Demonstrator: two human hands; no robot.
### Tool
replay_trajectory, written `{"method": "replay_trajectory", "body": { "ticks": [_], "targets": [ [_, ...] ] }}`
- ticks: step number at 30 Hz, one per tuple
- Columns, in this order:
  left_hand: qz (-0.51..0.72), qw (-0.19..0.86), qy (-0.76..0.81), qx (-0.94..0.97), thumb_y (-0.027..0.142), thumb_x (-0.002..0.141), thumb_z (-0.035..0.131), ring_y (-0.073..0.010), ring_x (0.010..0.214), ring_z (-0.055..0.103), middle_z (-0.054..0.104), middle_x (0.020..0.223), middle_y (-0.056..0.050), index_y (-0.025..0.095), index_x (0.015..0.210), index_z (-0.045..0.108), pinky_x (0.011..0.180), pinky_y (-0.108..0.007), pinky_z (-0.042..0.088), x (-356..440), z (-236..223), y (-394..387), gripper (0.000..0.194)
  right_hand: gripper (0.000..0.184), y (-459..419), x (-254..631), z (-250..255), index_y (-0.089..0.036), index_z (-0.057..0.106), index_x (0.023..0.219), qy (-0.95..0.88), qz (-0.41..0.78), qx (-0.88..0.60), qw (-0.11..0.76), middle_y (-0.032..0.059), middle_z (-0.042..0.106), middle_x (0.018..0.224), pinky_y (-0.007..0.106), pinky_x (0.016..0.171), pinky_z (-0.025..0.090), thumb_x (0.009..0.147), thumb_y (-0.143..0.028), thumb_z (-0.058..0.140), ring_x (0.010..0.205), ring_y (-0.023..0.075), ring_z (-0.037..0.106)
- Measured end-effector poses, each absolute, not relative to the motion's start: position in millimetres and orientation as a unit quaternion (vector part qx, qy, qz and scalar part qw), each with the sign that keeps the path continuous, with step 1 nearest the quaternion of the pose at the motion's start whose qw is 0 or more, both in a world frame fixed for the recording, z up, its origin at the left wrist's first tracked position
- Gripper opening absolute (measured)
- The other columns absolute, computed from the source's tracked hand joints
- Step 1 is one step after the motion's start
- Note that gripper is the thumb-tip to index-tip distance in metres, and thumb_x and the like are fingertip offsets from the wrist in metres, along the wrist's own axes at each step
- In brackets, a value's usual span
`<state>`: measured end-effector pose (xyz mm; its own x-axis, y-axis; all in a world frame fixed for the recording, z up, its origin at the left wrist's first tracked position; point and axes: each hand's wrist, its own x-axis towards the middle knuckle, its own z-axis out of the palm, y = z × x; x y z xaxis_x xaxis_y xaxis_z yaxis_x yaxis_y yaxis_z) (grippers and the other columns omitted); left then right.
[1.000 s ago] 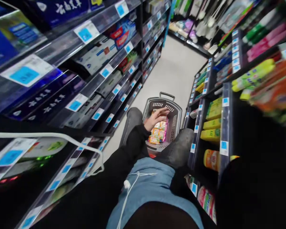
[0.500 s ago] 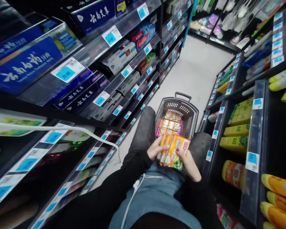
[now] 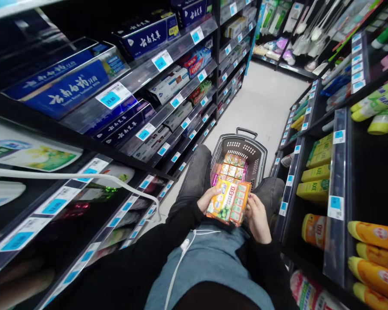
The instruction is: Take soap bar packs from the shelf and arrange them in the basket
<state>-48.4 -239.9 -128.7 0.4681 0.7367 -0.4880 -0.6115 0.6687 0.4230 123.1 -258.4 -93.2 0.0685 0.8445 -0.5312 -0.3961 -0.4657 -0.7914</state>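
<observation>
An orange-and-yellow soap pack (image 3: pixel 228 201) with green pictures and several small panels is held in front of my lap. My left hand (image 3: pixel 207 199) grips its left side, thumb on top. At its right edge, my right hand (image 3: pixel 257 217) has its fingers bent against the wrapper. Just beyond the pack stands a dark grey shopping basket (image 3: pixel 258 161) between my knees. Inside it lie several orange-and-white packs (image 3: pixel 233 165), with a purple edge showing beside them. The held pack hides the near part of the basket.
Shelves of toothpaste boxes (image 3: pixel 71 88) rise on the left. On the right are yellow boxes (image 3: pixel 315 189) and orange bottles (image 3: pixel 380 234). A pale floor aisle (image 3: pixel 261 90) runs ahead. A white cable (image 3: pixel 116 177) crosses the left side; another (image 3: pixel 177 273) hangs over my shirt.
The soap packaging has turned in my hands, so a broad face with panels shows now. My right hand has shifted from its front to its right edge. The view has swung slightly.
</observation>
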Motion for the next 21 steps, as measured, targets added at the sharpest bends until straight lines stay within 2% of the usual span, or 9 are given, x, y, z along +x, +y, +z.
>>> {"method": "replay_trajectory", "body": {
  "ticks": [3, 6, 10, 13, 15, 18, 20, 21],
  "targets": [
    [0.369, 0.866, 0.320, 0.111, 0.047, 0.059, 0.078, -0.0261, 0.077, 0.069, 0.073, 0.086, -0.013, 0.008, 0.096, 0.065, 0.074, -0.035, 0.054, -50.5, -124.4, -243.9, 0.055, 0.034, -259.9, 121.4, -88.3, -0.018, 0.060, 0.087, -0.131, 0.725, -0.475, 0.482, 0.0024, 0.060, 0.079, 0.025, 0.052, 0.047, 0.065, -0.042, 0.071, 0.060, 0.0124, 0.052],
    [0.337, 0.875, 0.315, 0.149, 0.061, 0.066, 0.067, -0.0310, 0.079, 0.069, 0.072, 0.088, -0.015, 0.007, 0.104, 0.064, 0.072, -0.043, 0.054, -53.4, -114.6, -247.8, 0.065, 0.025, -264.7, 131.3, -82.6, -0.020, 0.057, 0.087, -0.056, 0.805, -0.340, 0.483, 0.0004, 0.051, 0.073, 0.021, 0.042, 0.038, 0.070, -0.037, 0.063, 0.049, 0.0082, 0.037],
    [0.366, 0.850, 0.335, 0.177, 0.065, 0.084, 0.050, -0.0244, 0.091, 0.066, 0.069, 0.102, -0.013, 0.013, 0.122, 0.056, 0.080, -0.043, 0.053, -57.9, -95.5, -252.1, 0.065, 0.018, -269.4, 150.9, -77.1, -0.021, 0.054, 0.091, -0.016, 0.816, -0.241, 0.525, -0.0032, 0.042, 0.072, 0.015, 0.037, 0.029, 0.075, -0.027, 0.060, 0.045, 0.0050, 0.023],
    [0.380, 0.834, 0.351, 0.192, 0.062, 0.083, 0.055, -0.0266, 0.092, 0.066, 0.070, 0.100, -0.010, 0.018, 0.123, 0.058, 0.077, -0.042, 0.054, -60.5, -80.9, -258.2, 0.059, 0.023, -270.5, 161.0, -75.2, -0.022, 0.054, 0.092, -0.013, 0.805, -0.226, 0.549, -0.0035, 0.040, 0.071, 0.014, 0.038, 0.028, 0.073, -0.029, 0.064, 0.046, 0.0055, 0.023],
    [0.391, 0.823, 0.361, 0.199, 0.056, 0.080, 0.062, -0.0289, 0.092, 0.066, 0.070, 0.097, -0.009, 0.020, 0.119, 0.061, 0.075, -0.041, 0.054, -61.5, -72.6, -263.8, 0.054, 0.027, -271.0, 166.7, -76.9, -0.022, 0.054, 0.091, -0.030, 0.789, -0.245, 0.562, -0.0026, 0.042, 0.071, 0.016, 0.039, 0.030, 0.071, -0.034, 0.067, 0.048, 0.0068, 0.026],
    [0.407, 0.807, 0.377, 0.202, 0.051, 0.085, 0.060, -0.0246, 0.094, 0.065, 0.068, 0.101, -0.009, 0.019, 0.118, 0.060, 0.081, -0.042, 0.054, -61.8, -64.7, -267.6, 0.046, 0.036, -271.3, 179.0, -88.0, -0.022, 0.054, 0.093, -0.097, 0.722, -0.349, 0.590, 0.0006, 0.050, 0.078, 0.022, 0.048, 0.038, 0.069, -0.047, 0.066, 0.055, 0.0100, 0.037],
    [0.414, 0.800, 0.386, 0.198, 0.048, 0.090, 0.056, -0.0215, 0.096, 0.063, 0.065, 0.107, -0.009, 0.016, 0.117, 0.059, 0.085, -0.042, 0.054, -61.6, -63.0, -262.3, 0.042, 0.044, -269.6, 191.5, -101.1, -0.022, 0.053, 0.099, -0.178, 0.604, -0.496, 0.598, 0.0025, 0.055, 0.085, 0.028, 0.060, 0.044, 0.071, -0.054, 0.061, 0.064, 0.0135, 0.047],
    [0.416, 0.798, 0.390, 0.195, 0.046, 0.091, 0.055, -0.0210, 0.097, 0.062, 0.063, 0.110, -0.009, 0.015, 0.117, 0.058, 0.085, -0.042, 0.053, -61.5, -63.0, -256.9, 0.041, 0.048, -267.5, 198.6, -108.6, -0.021, 0.053, 0.103, -0.231, 0.522, -0.585, 0.576, 0.0036, 0.057, 0.087, 0.031, 0.067, 0.046, 0.072, -0.056, 0.060, 0.070, 0.0161, 0.052]
  ]
}}
